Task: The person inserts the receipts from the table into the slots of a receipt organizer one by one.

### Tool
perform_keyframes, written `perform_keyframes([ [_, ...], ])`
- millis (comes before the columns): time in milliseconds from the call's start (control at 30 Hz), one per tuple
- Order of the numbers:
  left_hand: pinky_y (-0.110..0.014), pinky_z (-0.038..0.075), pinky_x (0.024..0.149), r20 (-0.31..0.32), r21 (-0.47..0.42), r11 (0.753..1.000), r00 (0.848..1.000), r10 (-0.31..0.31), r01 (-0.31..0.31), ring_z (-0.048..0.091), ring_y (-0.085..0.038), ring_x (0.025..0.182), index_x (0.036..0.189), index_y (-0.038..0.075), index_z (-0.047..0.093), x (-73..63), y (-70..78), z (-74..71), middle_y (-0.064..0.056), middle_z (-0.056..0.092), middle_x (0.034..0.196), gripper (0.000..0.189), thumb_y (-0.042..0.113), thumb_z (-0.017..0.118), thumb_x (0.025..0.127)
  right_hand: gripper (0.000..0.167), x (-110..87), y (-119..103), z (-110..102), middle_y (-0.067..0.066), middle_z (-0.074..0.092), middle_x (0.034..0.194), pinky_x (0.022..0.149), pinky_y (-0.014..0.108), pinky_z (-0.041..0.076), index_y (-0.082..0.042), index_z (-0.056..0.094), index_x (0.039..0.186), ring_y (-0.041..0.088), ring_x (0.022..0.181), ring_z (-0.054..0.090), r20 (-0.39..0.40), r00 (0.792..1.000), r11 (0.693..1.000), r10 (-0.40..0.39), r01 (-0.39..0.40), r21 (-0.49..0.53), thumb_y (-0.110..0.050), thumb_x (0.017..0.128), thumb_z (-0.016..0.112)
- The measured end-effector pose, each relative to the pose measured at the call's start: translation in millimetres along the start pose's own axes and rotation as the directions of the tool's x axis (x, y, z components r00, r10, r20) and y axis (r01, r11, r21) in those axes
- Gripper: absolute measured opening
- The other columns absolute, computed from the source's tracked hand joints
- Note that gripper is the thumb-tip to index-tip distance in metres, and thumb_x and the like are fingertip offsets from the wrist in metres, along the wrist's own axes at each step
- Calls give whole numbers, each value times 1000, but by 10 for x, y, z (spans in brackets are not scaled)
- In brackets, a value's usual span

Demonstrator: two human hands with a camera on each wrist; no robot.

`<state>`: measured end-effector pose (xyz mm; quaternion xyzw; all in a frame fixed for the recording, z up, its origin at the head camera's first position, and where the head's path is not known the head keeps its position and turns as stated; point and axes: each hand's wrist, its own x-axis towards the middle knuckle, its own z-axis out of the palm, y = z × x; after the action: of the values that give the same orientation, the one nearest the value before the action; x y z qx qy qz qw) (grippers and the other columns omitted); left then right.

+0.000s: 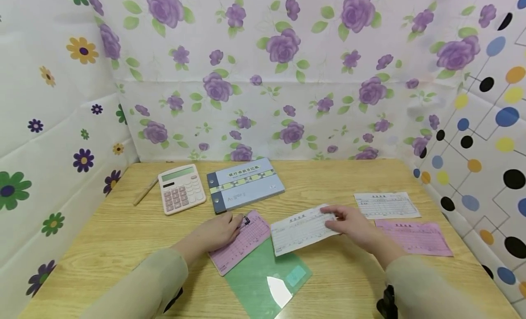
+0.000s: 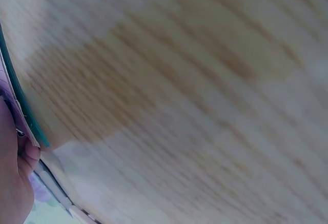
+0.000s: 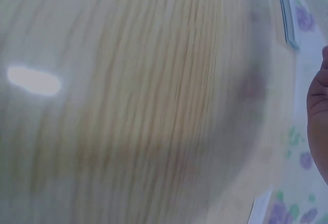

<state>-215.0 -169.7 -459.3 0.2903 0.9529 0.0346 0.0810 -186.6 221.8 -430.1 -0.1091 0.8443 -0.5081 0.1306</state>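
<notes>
My left hand holds the upper left edge of a pink printed slip, its fingers next to a black binder clip. In the left wrist view, the fingers bend at the corner of the layered sheets. The slip lies over the top of a green clear folder. My right hand pinches the right end of a white printed slip between thumb and fingers, and the slip tilts above the table, overlapping the folder's right edge in the head view.
On the right lie another white slip and a pink slip. A blue ledger book, a calculator and a pen are at the back of the wooden table. Patterned cloth walls enclose three sides.
</notes>
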Motion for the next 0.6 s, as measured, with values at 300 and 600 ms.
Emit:
perform_keyframes([
  [300, -34, 44, 69, -4, 34, 999, 1000, 9, -9, 46, -14, 76, 144, 11, 36, 11, 17, 13, -1, 45, 92, 51, 36, 41, 99, 37, 239, -170, 395, 6, 60, 111, 74, 33, 48, -14, 62, 122, 19, 89, 57, 112, 993, 998, -33, 38, -49, -20, 87, 67],
  [600, -35, 45, 68, -22, 60, 998, 999, 33, -32, 45, -14, 75, 143, 11, 38, -14, 17, -18, -2, 45, 91, 49, 34, 41, 99, 32, 505, -358, 798, 3, 58, 98, 75, 32, 44, -13, 63, 113, 18, 87, 51, 116, 992, 984, -56, 74, -161, -16, 83, 70],
])
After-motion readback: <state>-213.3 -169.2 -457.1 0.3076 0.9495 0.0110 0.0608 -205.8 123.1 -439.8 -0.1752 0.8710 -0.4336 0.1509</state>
